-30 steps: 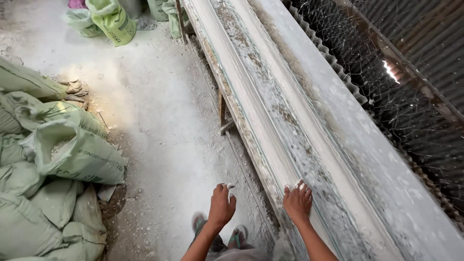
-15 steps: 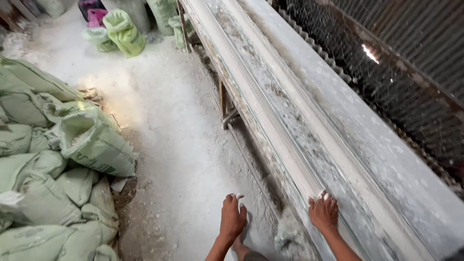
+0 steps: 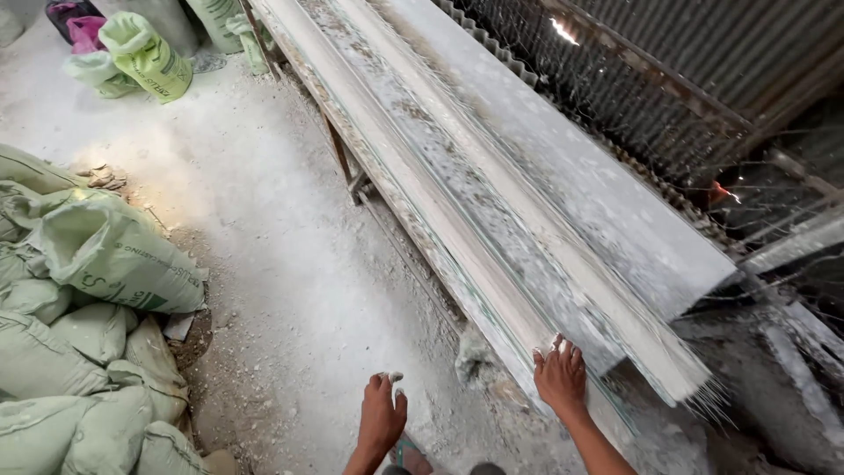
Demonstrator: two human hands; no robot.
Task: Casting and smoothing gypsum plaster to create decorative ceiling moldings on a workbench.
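Resting palm-down with fingers spread, the right hand (image 3: 560, 376) presses on the near end of a long white plaster-coated moulding strip (image 3: 492, 211) lying on a dusty wooden bench (image 3: 352, 132); it grips nothing. Just left of it, the left hand (image 3: 381, 415) hangs loosely curled above the powdery white floor (image 3: 264, 264), holding nothing. Farther left lie pale green woven sacks (image 3: 97, 255).

A long, matt white plaster moulding (image 3: 527, 220), rough and crumb-dusted with fibres bristling from its near end, lies on a powder-caked wooden desk (image 3: 413, 220), flanked by woven plastic sacks (image 3: 97, 264) on the chalky floor (image 3: 264, 246) and rusty corrugated metal sheeting (image 3: 703, 79) behind wire mesh.
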